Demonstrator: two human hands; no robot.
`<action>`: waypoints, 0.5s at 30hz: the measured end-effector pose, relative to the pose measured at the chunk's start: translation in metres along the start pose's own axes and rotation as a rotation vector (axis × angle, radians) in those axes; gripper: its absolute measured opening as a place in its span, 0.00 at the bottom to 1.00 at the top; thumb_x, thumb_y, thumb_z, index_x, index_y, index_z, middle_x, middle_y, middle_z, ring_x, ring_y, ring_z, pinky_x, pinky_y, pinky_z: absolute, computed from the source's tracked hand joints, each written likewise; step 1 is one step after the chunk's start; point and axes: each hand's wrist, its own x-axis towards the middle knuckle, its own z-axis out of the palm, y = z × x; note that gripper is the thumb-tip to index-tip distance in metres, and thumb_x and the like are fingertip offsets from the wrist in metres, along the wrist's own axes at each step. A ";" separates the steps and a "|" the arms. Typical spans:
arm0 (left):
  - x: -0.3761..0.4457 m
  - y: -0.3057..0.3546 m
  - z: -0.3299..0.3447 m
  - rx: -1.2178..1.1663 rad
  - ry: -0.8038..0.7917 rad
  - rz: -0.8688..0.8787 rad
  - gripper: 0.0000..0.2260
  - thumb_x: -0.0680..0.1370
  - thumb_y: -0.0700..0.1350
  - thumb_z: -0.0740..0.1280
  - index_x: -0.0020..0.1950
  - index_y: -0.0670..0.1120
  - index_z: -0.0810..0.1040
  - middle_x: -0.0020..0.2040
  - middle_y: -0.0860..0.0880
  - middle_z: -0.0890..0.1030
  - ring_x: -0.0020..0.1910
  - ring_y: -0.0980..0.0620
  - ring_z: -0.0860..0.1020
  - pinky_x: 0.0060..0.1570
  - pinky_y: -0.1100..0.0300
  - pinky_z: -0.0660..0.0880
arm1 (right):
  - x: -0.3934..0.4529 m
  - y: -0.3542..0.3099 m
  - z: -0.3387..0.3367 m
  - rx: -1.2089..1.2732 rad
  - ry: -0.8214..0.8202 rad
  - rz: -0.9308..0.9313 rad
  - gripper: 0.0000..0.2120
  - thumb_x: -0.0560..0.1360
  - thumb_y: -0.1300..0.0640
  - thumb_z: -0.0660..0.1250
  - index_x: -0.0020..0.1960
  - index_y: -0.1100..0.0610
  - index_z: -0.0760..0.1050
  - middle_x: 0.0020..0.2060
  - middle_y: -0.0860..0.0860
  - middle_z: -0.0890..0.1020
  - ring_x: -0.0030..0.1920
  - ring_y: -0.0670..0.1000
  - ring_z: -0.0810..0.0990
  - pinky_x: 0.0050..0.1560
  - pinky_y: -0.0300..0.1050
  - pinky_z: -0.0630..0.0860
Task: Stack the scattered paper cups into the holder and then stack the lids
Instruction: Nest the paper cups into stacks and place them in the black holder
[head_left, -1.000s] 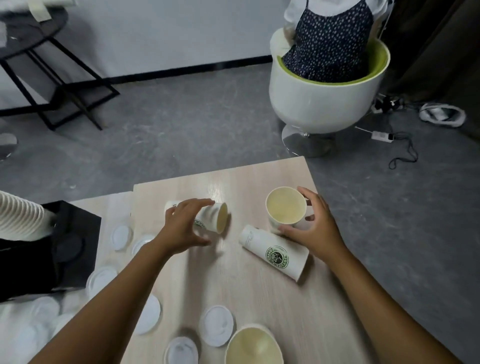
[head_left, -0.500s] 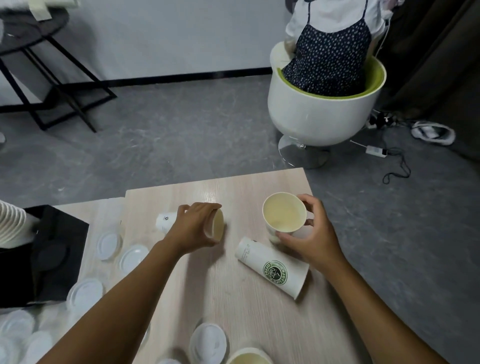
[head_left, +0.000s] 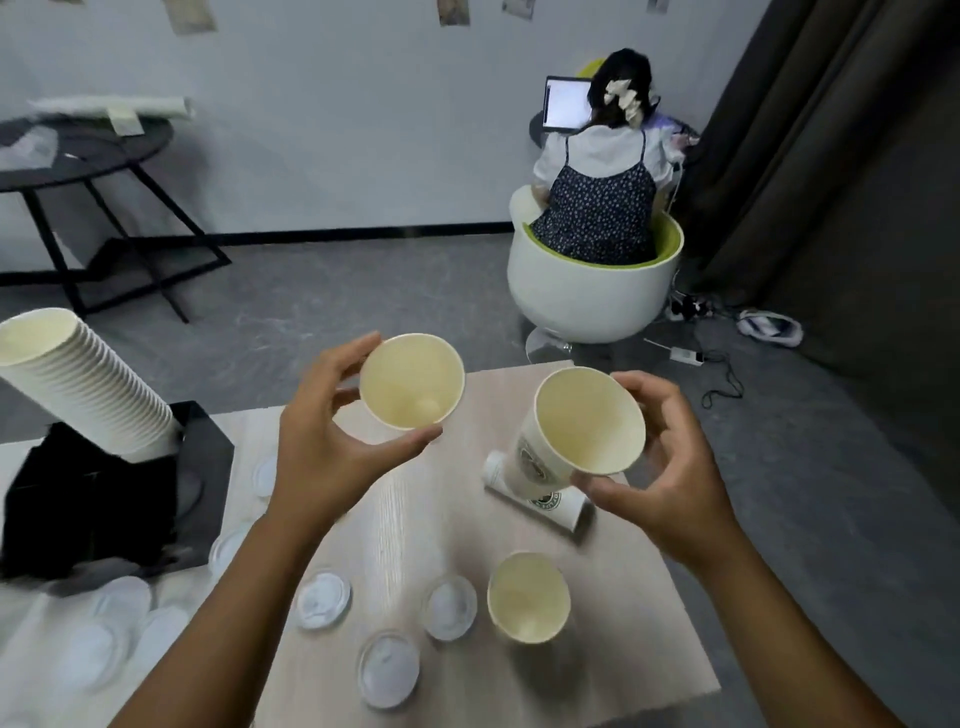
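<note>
Two paper cups are being held up above the wooden table (head_left: 415, 519), mouths tipped toward the camera so the cream insides are on show. The left cup (head_left: 412, 382) is pinched at the rim by the left hand (head_left: 332, 441), thumb under and fingers curled over the top. The right cup (head_left: 587, 423) is gripped by the right hand (head_left: 665, 467), fingers wrapped round the far side and thumb at the lower rim; a green round logo can be seen on its white wall. The two cups are kept apart, not nested.

Another logo cup (head_left: 540, 501) is left lying on its side on the table, just under the right cup. An upright cup (head_left: 527, 597) is standing near the front edge. White plastic lids (head_left: 388, 670) are scattered flat across the front and left of the table. A long tilted stack of cups (head_left: 78, 384) is lodged in the black holder (head_left: 104, 499) on the left.
</note>
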 end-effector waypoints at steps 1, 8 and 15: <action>-0.005 0.013 -0.010 -0.046 0.019 0.008 0.42 0.62 0.56 0.83 0.74 0.51 0.74 0.67 0.55 0.79 0.63 0.53 0.80 0.60 0.65 0.77 | -0.016 -0.008 0.002 -0.016 -0.005 0.009 0.40 0.60 0.51 0.83 0.68 0.44 0.71 0.64 0.45 0.79 0.65 0.51 0.79 0.63 0.51 0.77; -0.032 0.070 -0.042 -0.344 0.025 0.082 0.42 0.61 0.57 0.83 0.72 0.52 0.73 0.68 0.55 0.80 0.66 0.52 0.80 0.60 0.59 0.79 | -0.089 -0.008 0.036 -0.190 0.012 0.109 0.37 0.63 0.57 0.85 0.65 0.39 0.71 0.59 0.37 0.80 0.60 0.43 0.79 0.59 0.46 0.80; -0.066 0.085 -0.028 -0.378 -0.152 0.135 0.43 0.63 0.55 0.84 0.74 0.51 0.71 0.68 0.55 0.80 0.66 0.53 0.79 0.60 0.62 0.79 | -0.124 0.035 0.065 -0.209 0.049 0.250 0.35 0.64 0.58 0.85 0.63 0.40 0.71 0.57 0.30 0.78 0.56 0.35 0.77 0.51 0.29 0.74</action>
